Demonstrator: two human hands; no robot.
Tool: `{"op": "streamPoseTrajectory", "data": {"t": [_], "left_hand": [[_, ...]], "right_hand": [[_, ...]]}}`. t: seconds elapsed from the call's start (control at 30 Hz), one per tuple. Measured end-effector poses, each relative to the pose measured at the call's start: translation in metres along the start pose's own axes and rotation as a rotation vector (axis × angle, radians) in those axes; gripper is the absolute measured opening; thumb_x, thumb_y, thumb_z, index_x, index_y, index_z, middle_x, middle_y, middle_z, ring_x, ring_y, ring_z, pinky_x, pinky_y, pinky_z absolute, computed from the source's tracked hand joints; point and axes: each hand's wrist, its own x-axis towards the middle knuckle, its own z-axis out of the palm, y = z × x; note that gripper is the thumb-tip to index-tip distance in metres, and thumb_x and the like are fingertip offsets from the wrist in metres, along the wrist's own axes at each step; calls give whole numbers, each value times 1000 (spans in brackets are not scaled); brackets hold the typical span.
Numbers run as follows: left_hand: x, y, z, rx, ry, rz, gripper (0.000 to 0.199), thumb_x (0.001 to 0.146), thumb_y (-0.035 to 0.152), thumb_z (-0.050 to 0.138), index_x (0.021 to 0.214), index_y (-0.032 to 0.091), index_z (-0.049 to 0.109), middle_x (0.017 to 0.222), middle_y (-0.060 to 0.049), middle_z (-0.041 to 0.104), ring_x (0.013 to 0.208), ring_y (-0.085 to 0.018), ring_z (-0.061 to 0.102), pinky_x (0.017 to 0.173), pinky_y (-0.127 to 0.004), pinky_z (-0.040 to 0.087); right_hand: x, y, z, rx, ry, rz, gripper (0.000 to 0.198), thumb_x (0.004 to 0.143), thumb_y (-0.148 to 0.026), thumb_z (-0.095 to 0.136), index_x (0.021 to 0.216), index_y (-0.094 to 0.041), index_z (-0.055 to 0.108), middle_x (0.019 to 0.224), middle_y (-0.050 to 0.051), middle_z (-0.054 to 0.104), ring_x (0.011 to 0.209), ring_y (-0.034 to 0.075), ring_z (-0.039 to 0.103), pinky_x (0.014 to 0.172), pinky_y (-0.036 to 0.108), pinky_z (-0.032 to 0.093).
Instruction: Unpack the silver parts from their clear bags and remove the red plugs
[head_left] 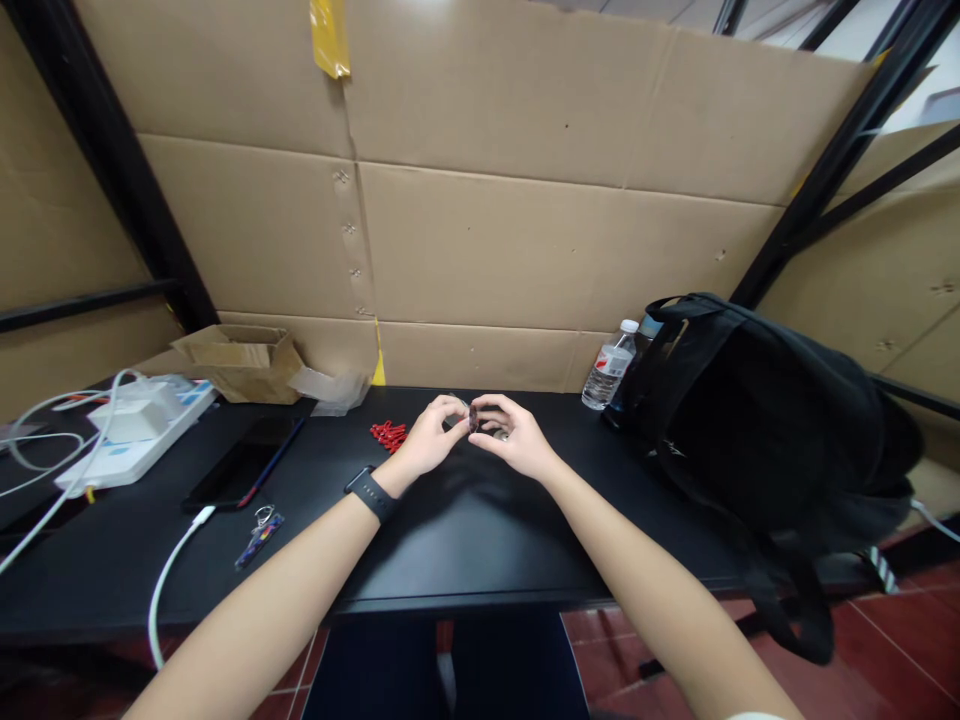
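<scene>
My left hand (435,434) and my right hand (517,436) meet above the middle of the black table. Between their fingertips is a small, dark, roundish object (473,419), too small and blurred to name. Both hands have thumb and fingers curled in a pinch around it. A dark watch (371,494) is on my left wrist. Just left of my left hand lies a pile of small red pieces (388,435) on the table. My fingers hide part of the dark object.
A phone (244,463) with a white cable, a keychain (260,537), a power strip (139,435) and a paper bag (240,362) occupy the left. A water bottle (609,366) and a black backpack (757,430) stand at the right. Cardboard (495,250) walls the back.
</scene>
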Motion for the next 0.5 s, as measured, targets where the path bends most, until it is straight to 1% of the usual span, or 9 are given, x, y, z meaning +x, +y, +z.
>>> {"op": "streamPoseTrajectory", "data": {"t": [0.1, 0.2, 0.3, 0.4, 0.43, 0.5], "left_hand": [[-1, 2, 0, 78, 21, 8, 12, 90, 28, 62, 86, 19, 69, 110, -9, 62, 111, -24, 58, 103, -40, 43], [-2, 6, 0, 169, 49, 45, 8, 88, 22, 62, 86, 19, 69, 108, -7, 62, 109, -24, 57, 103, -41, 43], [-2, 9, -1, 190, 65, 58, 7, 88, 23, 63, 86, 20, 70, 107, -7, 61, 108, -24, 57, 101, -41, 44], [-1, 9, -1, 139, 68, 37, 9, 88, 27, 65, 86, 21, 71, 106, -7, 62, 108, -24, 59, 102, -41, 44], [0, 9, -2, 115, 74, 28, 10, 88, 28, 65, 87, 21, 72, 106, -7, 62, 108, -24, 59, 102, -41, 44], [1, 7, -3, 76, 86, 7, 11, 88, 30, 66, 86, 21, 73, 105, -7, 63, 106, -24, 60, 102, -40, 44]], "right_hand": [[-1, 1, 2, 12, 26, 8, 49, 77, -34, 81, 118, -24, 58, 122, 7, 63, 108, 22, 70, 90, 33, 56], [-2, 5, 4, 33, 52, 32, 48, 75, -38, 82, 113, -24, 56, 121, 7, 62, 101, 20, 72, 86, 32, 57], [-2, 8, 4, 56, 60, 87, 46, 76, -43, 81, 108, -24, 54, 116, 6, 63, 94, 19, 73, 81, 31, 58], [-1, 7, 0, -2, 7, 97, 33, 85, -46, 72, 102, -22, 57, 103, 4, 67, 86, 17, 71, 77, 30, 58], [0, 6, -2, -52, -10, 81, 28, 89, -47, 67, 100, -22, 59, 100, 4, 67, 84, 17, 70, 75, 29, 57], [1, 3, -6, -169, -21, 31, 25, 95, -46, 59, 100, -22, 63, 100, 5, 66, 83, 16, 68, 71, 28, 56]]}}
